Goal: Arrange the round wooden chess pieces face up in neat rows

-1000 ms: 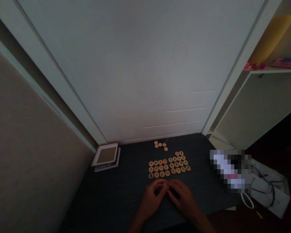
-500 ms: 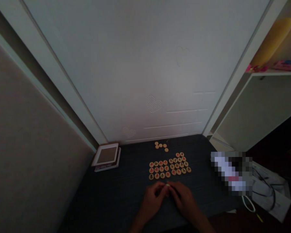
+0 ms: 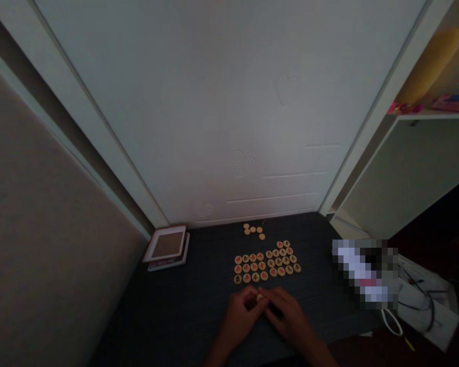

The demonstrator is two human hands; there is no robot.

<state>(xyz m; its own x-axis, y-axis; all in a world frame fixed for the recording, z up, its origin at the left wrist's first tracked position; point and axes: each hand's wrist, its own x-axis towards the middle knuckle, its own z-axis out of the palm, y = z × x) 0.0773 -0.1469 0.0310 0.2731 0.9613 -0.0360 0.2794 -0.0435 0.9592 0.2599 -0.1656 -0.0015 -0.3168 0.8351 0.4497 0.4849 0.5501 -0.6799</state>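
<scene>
My left hand point(image 3: 241, 312) and my right hand point(image 3: 285, 310) meet at their fingertips, low over the dark table. Pinched between them is a small round xiangqi piece point(image 3: 260, 297), mostly covered by the fingers. Just beyond lie rows of wooden xiangqi pieces point(image 3: 255, 277) marked with red or black characters, in a left and a right block. Two more pieces point(image 3: 283, 244) top the right block. Farther back, several blank-looking pieces point(image 3: 253, 230) lie scattered near the white panel.
A dark table point(image 3: 168, 306) stands against a white panel point(image 3: 229, 102) with heart patterns. At the left back are stacked frames point(image 3: 169, 245). On the right lie a pixelated item point(image 3: 363, 272) and a white box with cables point(image 3: 430, 306). Shelves stand farther right.
The held piece has shifted slightly left and down between my fingers, and my fingertips have changed their grip on it. The pieces on the table keep their arrangement.
</scene>
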